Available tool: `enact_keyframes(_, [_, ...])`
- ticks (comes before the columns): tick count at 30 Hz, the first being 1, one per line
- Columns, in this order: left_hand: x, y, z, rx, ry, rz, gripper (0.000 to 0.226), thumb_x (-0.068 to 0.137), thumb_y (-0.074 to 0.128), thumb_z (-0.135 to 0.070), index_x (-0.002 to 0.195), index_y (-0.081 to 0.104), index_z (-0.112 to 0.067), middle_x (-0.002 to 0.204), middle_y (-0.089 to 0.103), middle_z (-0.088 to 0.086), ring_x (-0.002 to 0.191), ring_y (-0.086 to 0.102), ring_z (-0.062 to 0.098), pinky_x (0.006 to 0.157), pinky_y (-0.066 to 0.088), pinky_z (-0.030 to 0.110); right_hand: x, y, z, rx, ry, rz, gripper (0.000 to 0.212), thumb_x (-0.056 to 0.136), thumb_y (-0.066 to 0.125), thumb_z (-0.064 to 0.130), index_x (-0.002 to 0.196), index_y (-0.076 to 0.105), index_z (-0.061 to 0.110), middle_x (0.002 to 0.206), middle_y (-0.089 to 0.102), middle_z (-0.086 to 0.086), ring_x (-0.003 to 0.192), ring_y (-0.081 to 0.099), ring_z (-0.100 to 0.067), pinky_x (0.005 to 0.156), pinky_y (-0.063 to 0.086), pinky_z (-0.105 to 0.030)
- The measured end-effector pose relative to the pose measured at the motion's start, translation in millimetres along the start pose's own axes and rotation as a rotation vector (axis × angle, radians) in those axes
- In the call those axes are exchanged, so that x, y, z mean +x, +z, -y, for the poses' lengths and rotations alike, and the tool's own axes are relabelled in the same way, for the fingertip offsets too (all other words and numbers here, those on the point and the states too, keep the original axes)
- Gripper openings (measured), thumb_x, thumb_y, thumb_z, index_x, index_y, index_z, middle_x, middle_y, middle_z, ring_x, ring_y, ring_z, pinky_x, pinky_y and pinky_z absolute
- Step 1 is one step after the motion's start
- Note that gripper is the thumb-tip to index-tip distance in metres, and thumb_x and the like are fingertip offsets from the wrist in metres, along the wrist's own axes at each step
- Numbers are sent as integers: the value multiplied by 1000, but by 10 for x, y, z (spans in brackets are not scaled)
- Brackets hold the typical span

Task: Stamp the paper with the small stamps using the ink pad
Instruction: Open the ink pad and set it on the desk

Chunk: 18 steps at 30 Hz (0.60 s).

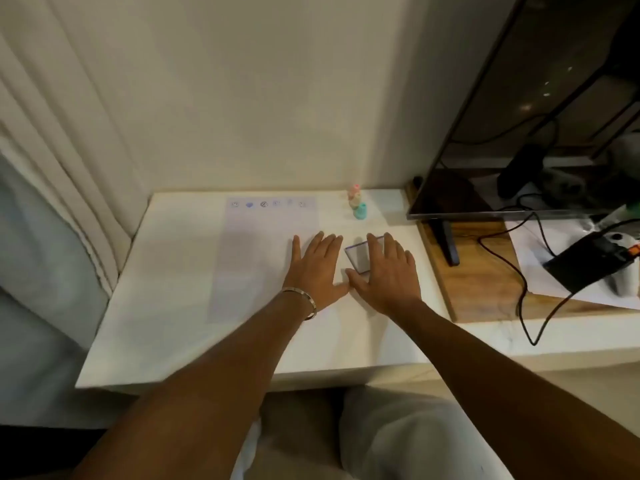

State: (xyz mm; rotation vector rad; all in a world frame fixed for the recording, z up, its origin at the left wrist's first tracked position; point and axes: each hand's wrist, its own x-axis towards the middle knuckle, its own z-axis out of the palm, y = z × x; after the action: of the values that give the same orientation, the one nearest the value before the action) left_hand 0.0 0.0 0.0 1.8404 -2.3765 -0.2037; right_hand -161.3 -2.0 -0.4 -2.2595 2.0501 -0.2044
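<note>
Both hands are lying flat, fingers spread: left hand (pixel 317 268) on the paper (pixel 263 251), right hand (pixel 386 271) covering the ink pad (pixel 360 254). Six marks showing; picking a stamp (pixel 360 211) probably comes next.

The white worktop (pixel 173 289) carries pale lilac paper (pixel 266 244) with blue and dark stamped marks along its 12 o'clock edge; pink, cream and teal stamps (pixel 356 202) stand at 2 o'clock; the ink pad (pixel 360 256) is grey-purple.

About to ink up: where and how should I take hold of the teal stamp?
Pinch the teal stamp by its narrower upper knob, coming from above and the near side. It stands upright at the front of the stamp cluster, so pastel neighbours likely block a grip from behind.
</note>
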Motion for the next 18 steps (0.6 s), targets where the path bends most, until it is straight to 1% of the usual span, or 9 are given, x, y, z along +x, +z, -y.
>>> enact_keyframes(4, [61,91,-12,-40,-5,-29,80,84,47,-56,149,19,-19,155,29,-2,147,15,19,117,5,59,85,117,-18,33,10,-35,81,85,48,68,147,27,21,153,34,-12,138,36,-33,112,35,-49])
enact_keyframes(8, [82,190,-3,-130,-23,-92,75,83,49,-55,146,26,-20,151,37,-2,146,20,18,118,5,56,147,195,-42,67,56,-53,80,84,49,68,147,27,24,156,27,-14,142,29,-36,111,31,-53])
enact_keyframes(12, [91,243,-13,-192,-37,-110,76,82,51,-55,145,29,-20,149,40,-1,145,23,19,118,7,54,177,233,-37,150,87,-87,78,82,55,65,144,33,24,146,38,-10,129,42,-31,102,42,-47])
enact_keyframes(15, [74,252,-29,-233,-41,-126,73,83,53,-49,145,30,-20,149,40,0,145,22,20,119,7,51,164,227,11,201,89,-103,80,80,56,66,144,34,25,140,39,-8,123,43,-29,99,43,-45])
enact_keyframes(18, [6,212,0,-253,-56,-143,70,84,55,-43,145,30,-19,150,40,1,146,22,21,120,6,48,123,200,140,211,58,-122,80,81,52,69,145,33,24,140,38,-8,123,43,-29,99,42,-45])
